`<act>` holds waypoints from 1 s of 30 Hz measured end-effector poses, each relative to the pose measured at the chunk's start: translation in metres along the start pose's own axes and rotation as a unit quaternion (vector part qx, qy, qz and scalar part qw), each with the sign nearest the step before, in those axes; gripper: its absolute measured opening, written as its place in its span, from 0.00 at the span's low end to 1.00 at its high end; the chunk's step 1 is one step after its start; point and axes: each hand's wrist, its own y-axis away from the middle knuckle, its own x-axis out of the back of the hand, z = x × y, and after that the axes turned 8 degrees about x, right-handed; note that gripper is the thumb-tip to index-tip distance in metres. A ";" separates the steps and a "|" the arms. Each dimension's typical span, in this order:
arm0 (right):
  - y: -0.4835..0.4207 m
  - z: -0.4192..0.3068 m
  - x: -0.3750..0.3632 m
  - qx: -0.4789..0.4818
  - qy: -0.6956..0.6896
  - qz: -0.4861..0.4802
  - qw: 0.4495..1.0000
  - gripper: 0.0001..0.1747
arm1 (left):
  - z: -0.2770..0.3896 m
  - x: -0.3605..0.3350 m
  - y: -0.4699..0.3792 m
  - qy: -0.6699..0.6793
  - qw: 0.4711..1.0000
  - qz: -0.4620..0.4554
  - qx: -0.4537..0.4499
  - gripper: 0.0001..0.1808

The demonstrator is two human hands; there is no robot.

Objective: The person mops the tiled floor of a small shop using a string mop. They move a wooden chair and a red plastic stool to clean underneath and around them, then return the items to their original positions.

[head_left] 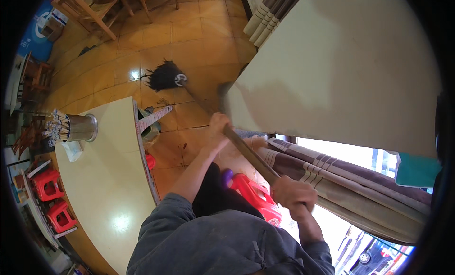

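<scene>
My left hand [219, 127] is wrapped around the middle of a wooden mop handle [250, 155]. Nearer my body, my right hand [295, 196] grips the handle close to its upper end. The handle slants away from me to a dark mop head [164, 76], whose strands lie spread on the orange floor tiles [188, 47]. A pale clamp or collar joins the head to the handle. Both hands are closed on the wood, with some distance between them.
A pale table [106, 182] at left bears a metal holder [82, 128] of wrapped chopsticks. A red plastic stool [254, 197] stands by my legs. Curtains [341, 182] hang at right below a large pale panel [355, 72]. Wooden chairs [96, 12] are at the upper left.
</scene>
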 end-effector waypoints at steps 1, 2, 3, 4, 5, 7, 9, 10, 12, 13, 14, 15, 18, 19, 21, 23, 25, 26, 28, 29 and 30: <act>0.013 -0.017 0.006 -0.049 0.006 0.031 0.998 0.06 | 0.006 -0.012 0.007 -0.006 1.000 -0.020 0.000 0.11; 0.026 -0.032 0.011 -0.047 0.002 0.061 0.997 0.07 | 0.012 -0.023 0.013 -0.002 0.998 -0.053 0.027 0.11; 0.037 -0.042 0.014 -0.045 -0.007 0.100 0.994 0.08 | 0.018 -0.032 0.020 0.002 0.995 -0.085 0.051 0.10; 0.046 -0.053 0.016 -0.050 0.010 0.107 0.993 0.08 | 0.022 -0.038 0.027 0.014 0.990 -0.120 0.073 0.09; 0.055 -0.068 0.019 -0.044 0.030 0.130 0.990 0.08 | 0.024 -0.042 0.031 -0.029 0.980 -0.174 0.095 0.09; 0.070 -0.087 0.022 -0.037 0.019 0.174 0.984 0.07 | 0.028 -0.052 0.038 -0.102 0.942 -0.287 0.140 0.09; 0.078 -0.101 0.034 -0.021 0.027 0.197 0.980 0.08 | 0.043 -0.065 0.055 -0.079 0.957 -0.260 0.098 0.11; 0.081 -0.107 0.041 -0.011 0.014 0.212 0.977 0.06 | 0.051 -0.069 0.062 -0.072 0.963 -0.246 0.079 0.12; 0.087 -0.117 0.054 -0.021 -0.012 0.272 0.962 0.05 | 0.063 -0.070 0.075 -0.067 0.965 -0.245 0.071 0.10; 0.090 -0.121 0.060 -0.025 -0.023 0.270 0.962 0.05 | 0.069 -0.068 0.082 -0.064 0.965 -0.244 0.067 0.10; 0.092 -0.124 0.064 -0.030 -0.023 0.261 0.965 0.06 | 0.074 -0.066 0.088 -0.052 0.963 -0.248 0.086 0.07; 0.094 -0.126 0.068 -0.025 -0.030 0.252 0.967 0.07 | 0.078 -0.062 0.093 -0.064 0.955 -0.267 0.107 0.07; 0.094 -0.128 0.080 -0.006 -0.007 0.214 0.977 0.11 | 0.087 -0.052 0.106 -0.093 0.924 -0.329 0.172 0.07; 0.093 -0.126 0.083 -0.002 -0.030 0.213 0.977 0.13 | 0.089 -0.049 0.109 -0.098 0.921 -0.335 0.174 0.06; 0.090 -0.121 0.088 0.006 -0.082 0.233 0.969 0.15 | 0.089 -0.042 0.114 -0.116 0.923 -0.333 0.156 0.06; 0.088 -0.110 0.089 0.000 -0.089 0.259 0.962 0.15 | 0.085 -0.034 0.119 -0.140 0.931 -0.317 0.116 0.06; 0.087 -0.096 0.088 -0.006 -0.101 0.259 0.961 0.15 | 0.079 -0.022 0.125 -0.131 0.945 -0.271 0.128 0.06; 0.086 -0.087 0.086 -0.003 -0.112 0.247 0.962 0.14 | 0.074 -0.015 0.128 -0.128 0.951 -0.249 0.134 0.06; 0.081 -0.069 0.080 0.013 -0.126 0.196 0.972 0.14 | 0.063 0.000 0.130 -0.176 0.943 -0.238 0.151 0.06; 0.076 -0.059 0.076 0.019 -0.134 0.172 0.976 0.13 | 0.057 0.009 0.132 -0.199 0.940 -0.228 0.155 0.06; 0.067 -0.047 0.074 0.049 -0.153 0.122 0.979 0.17 | 0.051 0.017 0.132 -0.218 0.937 -0.221 0.162 0.06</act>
